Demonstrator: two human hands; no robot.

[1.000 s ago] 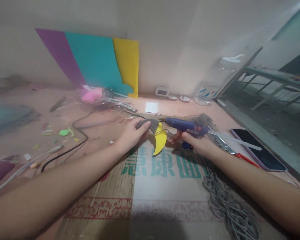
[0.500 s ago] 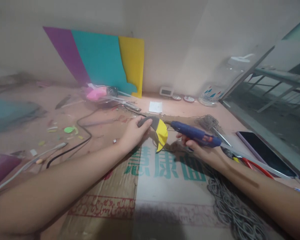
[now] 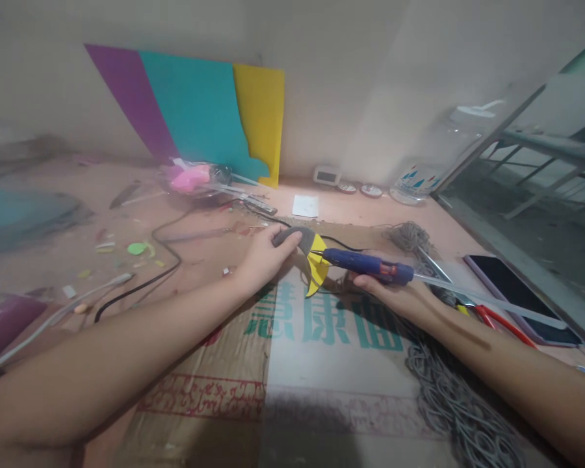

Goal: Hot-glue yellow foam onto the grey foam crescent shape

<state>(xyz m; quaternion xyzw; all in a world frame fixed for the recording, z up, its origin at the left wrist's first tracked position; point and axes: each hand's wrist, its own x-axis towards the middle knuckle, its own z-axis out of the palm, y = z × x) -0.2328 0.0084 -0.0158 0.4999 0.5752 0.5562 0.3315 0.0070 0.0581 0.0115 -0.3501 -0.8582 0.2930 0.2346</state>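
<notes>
My left hand (image 3: 268, 257) pinches the grey end of a curved, crescent-like piece (image 3: 316, 276), whose other part is bare yellow and tapers to a point. Grey cord appears to cover the pinched end. In my right hand (image 3: 385, 289) is a blue hot glue gun (image 3: 363, 263), with a long translucent glue stick (image 3: 492, 300) sticking out of its back. The gun's nozzle lies over the yellow part, near the border with the grey; whether it touches cannot be made out. A heap of loose grey cord (image 3: 468, 409) lies below my right forearm.
Printed cardboard (image 3: 214, 396) covers the table under my hands. To the right are a phone (image 3: 521, 296), red-handled pliers (image 3: 502, 325), a ball of grey cord (image 3: 409, 237) and a clear bottle (image 3: 419, 169). A coloured board (image 3: 190, 110) leans on the wall; cables and scraps lie left.
The glue gun first drew back to the right of the crescent piece, then came left so its nozzle is over the yellow part. The left hand keeps its pinch, with the piece slightly turned.
</notes>
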